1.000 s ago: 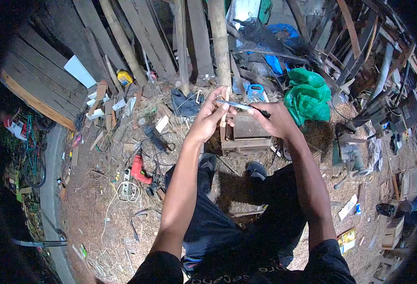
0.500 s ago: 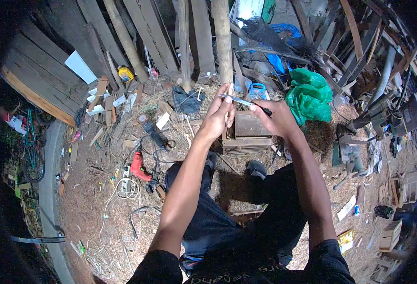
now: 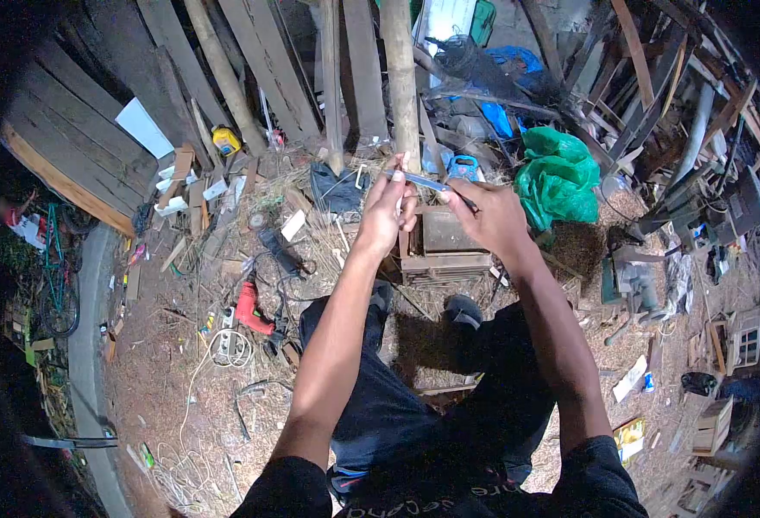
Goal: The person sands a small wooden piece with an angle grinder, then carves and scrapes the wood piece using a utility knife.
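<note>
Closed around the black handle of a knife (image 3: 427, 181), my right hand (image 3: 490, 216) is to the right of my left hand (image 3: 385, 211). The blade points left and reaches the fingertips of my left hand. Between the fingers of my left hand is a small piece of light wood (image 3: 405, 162), mostly hidden by them. Both hands are above a wooden box-like stand (image 3: 447, 263) on the ground.
A red power drill (image 3: 250, 309) and a power strip (image 3: 225, 337) lie at the left. A green plastic bag (image 3: 557, 177) and a blue container (image 3: 464, 167) are beyond my right hand. Planks (image 3: 276, 69) lean at the back. A metal vise-like tool (image 3: 643, 289) stands right.
My right hand and the knife have shifted slightly, and the blade now crosses at my left fingertips at a steeper slant. The wood piece shows less than a second ago.
</note>
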`<state>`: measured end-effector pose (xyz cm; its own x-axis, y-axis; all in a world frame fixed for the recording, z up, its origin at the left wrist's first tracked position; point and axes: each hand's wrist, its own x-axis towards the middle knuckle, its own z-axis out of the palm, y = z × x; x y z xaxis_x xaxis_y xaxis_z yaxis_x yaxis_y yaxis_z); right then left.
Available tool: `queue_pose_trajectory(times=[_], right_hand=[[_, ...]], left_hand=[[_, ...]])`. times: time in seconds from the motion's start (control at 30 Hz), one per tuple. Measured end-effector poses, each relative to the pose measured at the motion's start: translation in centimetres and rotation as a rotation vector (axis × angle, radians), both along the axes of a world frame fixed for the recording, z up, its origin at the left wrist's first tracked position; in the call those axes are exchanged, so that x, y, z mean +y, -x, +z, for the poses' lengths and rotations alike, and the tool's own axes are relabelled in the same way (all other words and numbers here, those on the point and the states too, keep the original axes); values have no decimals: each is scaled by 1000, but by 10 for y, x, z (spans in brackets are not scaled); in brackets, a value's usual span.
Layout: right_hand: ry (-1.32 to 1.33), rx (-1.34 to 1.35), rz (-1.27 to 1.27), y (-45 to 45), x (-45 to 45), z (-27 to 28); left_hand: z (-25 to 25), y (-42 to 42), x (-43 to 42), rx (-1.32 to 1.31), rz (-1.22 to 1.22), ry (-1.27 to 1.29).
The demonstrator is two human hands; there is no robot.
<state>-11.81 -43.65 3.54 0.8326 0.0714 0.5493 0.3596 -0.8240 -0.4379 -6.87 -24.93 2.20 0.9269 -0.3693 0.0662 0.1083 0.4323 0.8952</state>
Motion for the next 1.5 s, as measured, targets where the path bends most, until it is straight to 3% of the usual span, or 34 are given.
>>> queue_pose_trajectory(times=[0.3, 0.6, 0.7, 0.77, 0.93, 1.2, 1.5], right_hand=[[20, -42, -20, -4, 9, -7], [-37, -5, -71, -1, 26, -8], [-33, -2, -73, -3, 22, -13], [-81, 36, -48, -5, 19, -8], [-128, 128, -32, -3, 21, -7], [-147, 157, 102, -3, 13, -7], [-130, 155, 140, -3, 7, -13]], left_hand=[[-8, -5, 0, -100, 97, -27], [1, -4, 3, 80, 101, -17], [-29, -17, 13, 192, -115, 23], [-5, 8, -3, 190, -52, -99], [-14, 4, -10, 292, -191, 47], [1, -1, -1, 147, -154, 87], [-4, -4, -5, 173, -66, -18]])
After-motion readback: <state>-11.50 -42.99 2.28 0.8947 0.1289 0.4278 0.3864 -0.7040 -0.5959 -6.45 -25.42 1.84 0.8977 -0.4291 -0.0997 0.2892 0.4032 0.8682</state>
